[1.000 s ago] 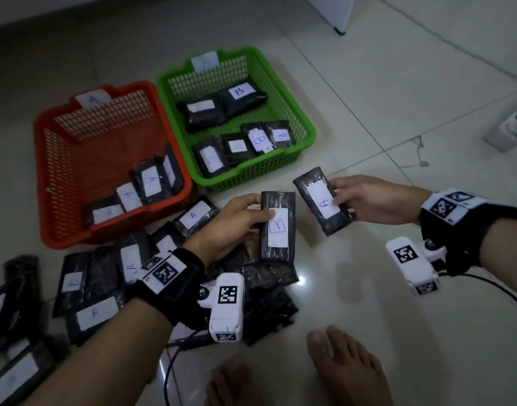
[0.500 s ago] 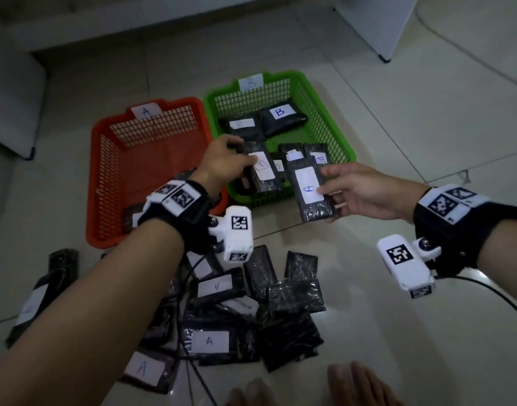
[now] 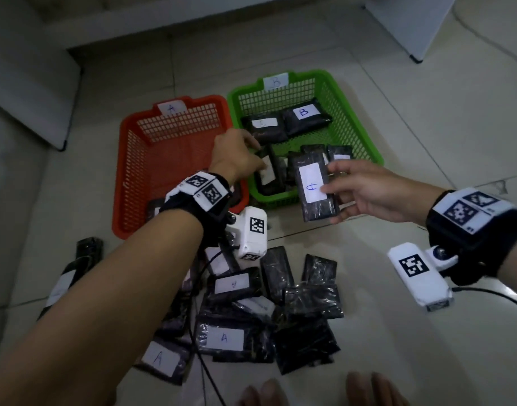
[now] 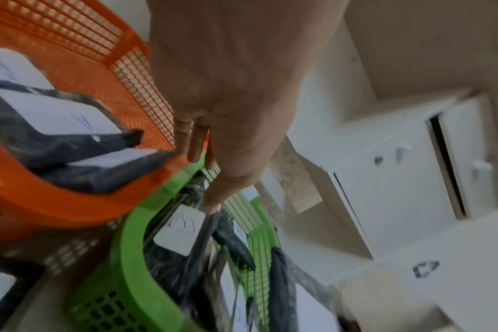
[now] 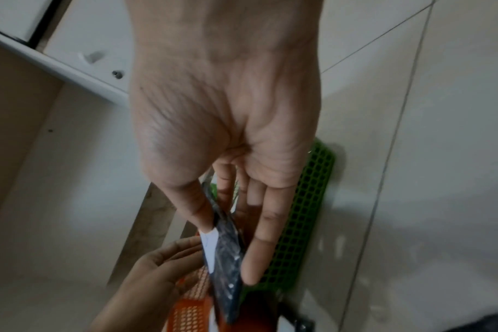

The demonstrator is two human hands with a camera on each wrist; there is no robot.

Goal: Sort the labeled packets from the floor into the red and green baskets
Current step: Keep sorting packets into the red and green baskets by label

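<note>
Pile: black plastic packets w/ white paper labels (image 3: 225, 337), floor at 6, unsorted.
R hand (image 3: 365, 191): pinching black "A" packet (image 3: 315, 186), label up to read.
L hand (image 3: 236, 159): fingers straightish on "B" packet (image 3: 267, 171), placing it.
Baskets: green mesh "B" basket (image 3: 365, 142) at 12; red mesh "A" basket (image 3: 128, 171) at 11, where A prob. goes.

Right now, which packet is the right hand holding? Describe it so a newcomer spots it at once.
Find the green basket tagged B. Over its near rim, the right hand pinches a black packet off the floor. Unlike the packets lying in that basket, its white label reads A.
</note>
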